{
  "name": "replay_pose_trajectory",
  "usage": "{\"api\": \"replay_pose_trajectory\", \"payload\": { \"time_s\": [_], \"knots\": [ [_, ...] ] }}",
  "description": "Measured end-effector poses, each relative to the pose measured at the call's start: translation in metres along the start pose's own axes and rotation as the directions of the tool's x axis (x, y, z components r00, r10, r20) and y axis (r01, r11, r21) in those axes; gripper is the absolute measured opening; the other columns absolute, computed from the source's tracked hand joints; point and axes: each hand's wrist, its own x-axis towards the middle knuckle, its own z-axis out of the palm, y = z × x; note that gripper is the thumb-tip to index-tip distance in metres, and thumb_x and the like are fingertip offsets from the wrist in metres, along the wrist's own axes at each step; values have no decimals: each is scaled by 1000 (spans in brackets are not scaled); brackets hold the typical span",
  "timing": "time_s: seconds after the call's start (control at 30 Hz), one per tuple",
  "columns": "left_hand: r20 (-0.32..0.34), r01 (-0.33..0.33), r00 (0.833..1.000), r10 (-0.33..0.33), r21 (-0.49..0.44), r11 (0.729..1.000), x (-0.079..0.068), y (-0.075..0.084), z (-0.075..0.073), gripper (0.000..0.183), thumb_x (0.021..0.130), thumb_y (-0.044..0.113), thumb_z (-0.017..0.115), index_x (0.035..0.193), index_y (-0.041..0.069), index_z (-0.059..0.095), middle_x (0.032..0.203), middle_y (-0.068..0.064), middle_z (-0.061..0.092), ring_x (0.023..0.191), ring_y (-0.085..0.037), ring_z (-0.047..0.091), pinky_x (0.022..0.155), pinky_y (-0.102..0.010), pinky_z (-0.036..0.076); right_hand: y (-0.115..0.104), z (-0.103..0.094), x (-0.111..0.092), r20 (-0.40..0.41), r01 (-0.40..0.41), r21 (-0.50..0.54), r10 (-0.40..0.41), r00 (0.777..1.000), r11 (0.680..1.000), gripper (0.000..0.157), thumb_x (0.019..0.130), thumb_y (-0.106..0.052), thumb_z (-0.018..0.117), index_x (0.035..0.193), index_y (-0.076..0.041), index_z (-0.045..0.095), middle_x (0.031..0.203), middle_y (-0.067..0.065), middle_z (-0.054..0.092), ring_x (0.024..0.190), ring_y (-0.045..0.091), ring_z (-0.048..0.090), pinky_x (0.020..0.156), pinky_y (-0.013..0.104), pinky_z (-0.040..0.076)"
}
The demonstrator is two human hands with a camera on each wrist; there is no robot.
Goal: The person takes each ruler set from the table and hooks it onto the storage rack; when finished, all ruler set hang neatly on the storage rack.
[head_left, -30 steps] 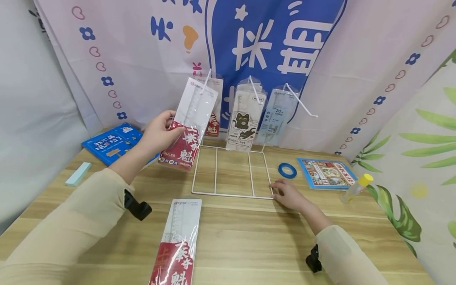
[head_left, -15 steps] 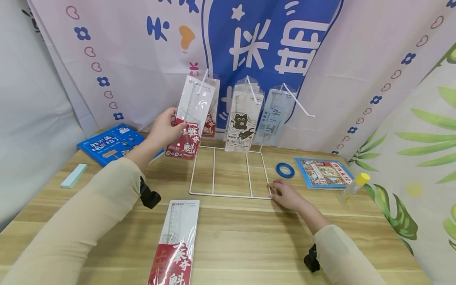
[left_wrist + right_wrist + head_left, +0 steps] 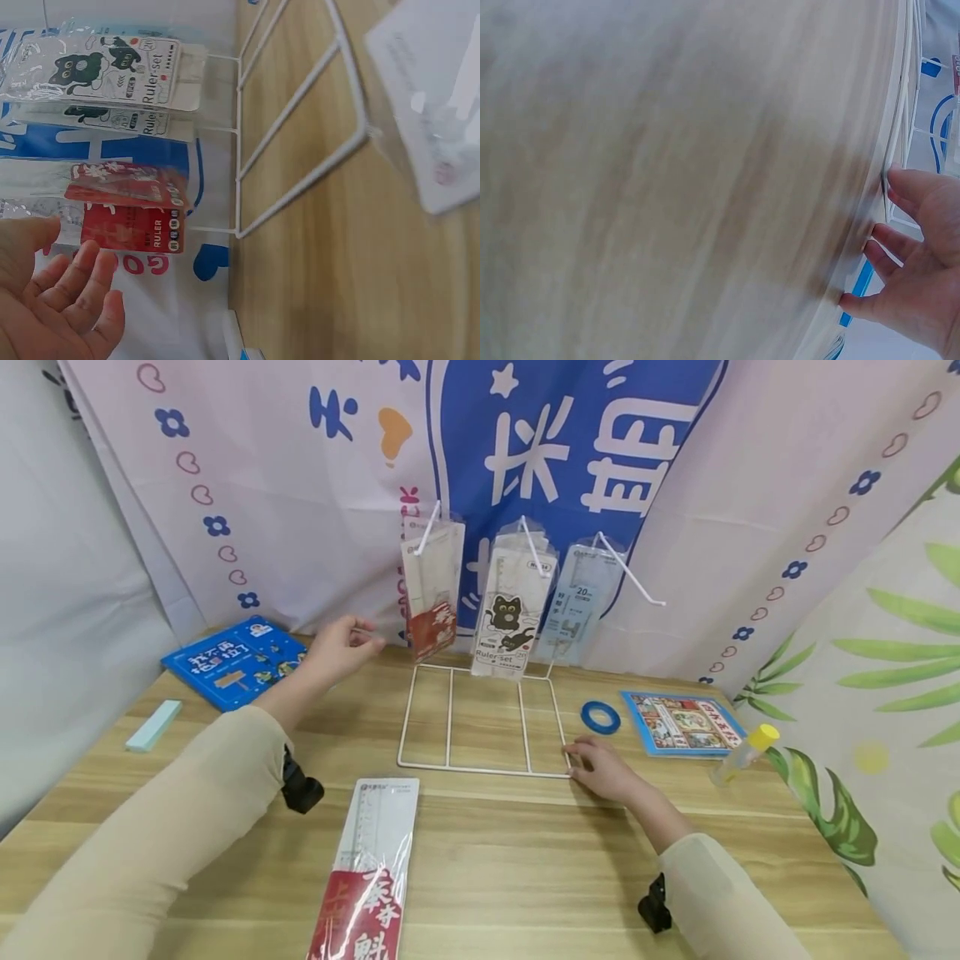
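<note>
A white wire display rack (image 3: 480,768) stands on the wooden table, with three packs hanging from its hooks. The red-and-white ruler pack (image 3: 431,589) (image 3: 127,217) hangs on the left hook. My left hand (image 3: 339,647) (image 3: 56,307) is just left of it, fingers relaxed and holding nothing. A cat-print ruler set (image 3: 513,610) (image 3: 105,71) and a pale blue ruler pack (image 3: 577,606) hang beside it. My right hand (image 3: 603,768) (image 3: 911,274) rests flat on the table, fingertips against the rack's front right corner. Another red ruler pack (image 3: 371,872) lies flat near me.
A blue box (image 3: 236,660) and a pale green eraser (image 3: 153,725) lie at the left. A blue tape roll (image 3: 601,717), a picture book (image 3: 682,723) and a yellow-capped bottle (image 3: 742,755) lie at the right. Printed cloth backdrops enclose the table.
My left hand hung the red ruler pack on the left hook, let go of it and drew back down to the left. The right hand stayed at the rack's corner.
</note>
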Motion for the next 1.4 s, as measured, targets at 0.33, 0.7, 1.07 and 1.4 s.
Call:
{"api": "replay_pose_trajectory", "payload": {
  "time_s": [0.33,0.7,1.07,1.4],
  "knots": [
    [220,-118,973,67,226,967,-76,-20,3,29,88,17,57,111,0,53,103,-14,59,97,-30,55,80,-42,49,-1,-2,0,7,-14,9,13,1000,1000,39,86,-10,59,122,4,52,128,32,39,117,49,33,97,58,28],
    [311,-180,950,30,466,866,-162,-23,19,52,83,40,61,116,1,55,116,-22,54,100,-36,55,79,-50,48,0,-1,0,0,6,3,-6,1000,1000,39,86,-9,59,121,5,52,127,32,39,117,49,34,97,58,28],
    [361,-176,924,-127,694,698,-190,-16,55,91,62,76,55,112,0,58,107,-16,57,89,-29,56,72,-53,48,-2,-1,1,-8,19,-4,-20,1000,1000,38,85,-9,59,121,5,53,126,32,40,117,48,35,97,57,28],
    [383,-284,923,-38,745,604,-196,-14,69,107,51,82,56,120,0,52,109,-20,53,96,-36,52,67,-54,47,-3,-2,-1,-9,16,-12,-16,1000,1000,37,86,-8,59,120,4,53,126,32,40,117,48,35,97,58,27]
  ]
}}
